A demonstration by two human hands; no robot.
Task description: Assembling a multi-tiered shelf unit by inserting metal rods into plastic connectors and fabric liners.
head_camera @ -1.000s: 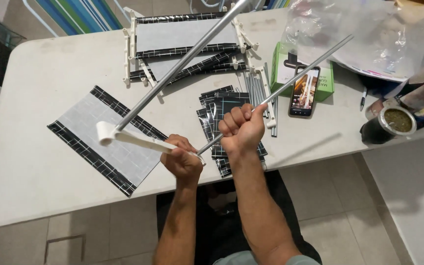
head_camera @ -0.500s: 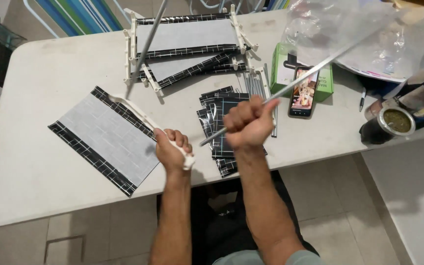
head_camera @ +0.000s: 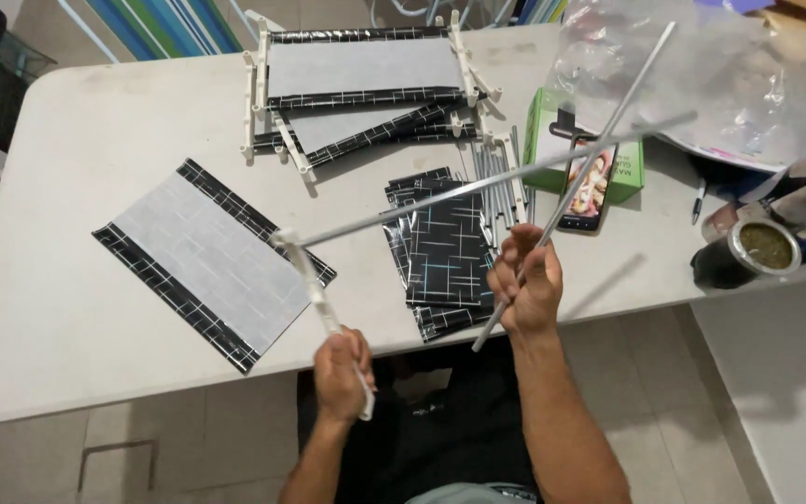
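Green box [head_camera: 633,154] under a phone [head_camera: 588,191], clear plastic bag [head_camera: 729,84], pen [head_camera: 699,201], metal cup [head_camera: 748,250] on white table [head_camera: 76,121].

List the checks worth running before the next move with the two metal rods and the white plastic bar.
1. Left hand grips white plastic bar: ok.
2. Long rod seated in the bar's far end: appears joined, cannot tell how firmly.
3. Right hand closed on second rod: ok.
4. The two rods cross in the air above the phone: not ok for clearance.
5. Fabric panel lies flat on the table: ok.
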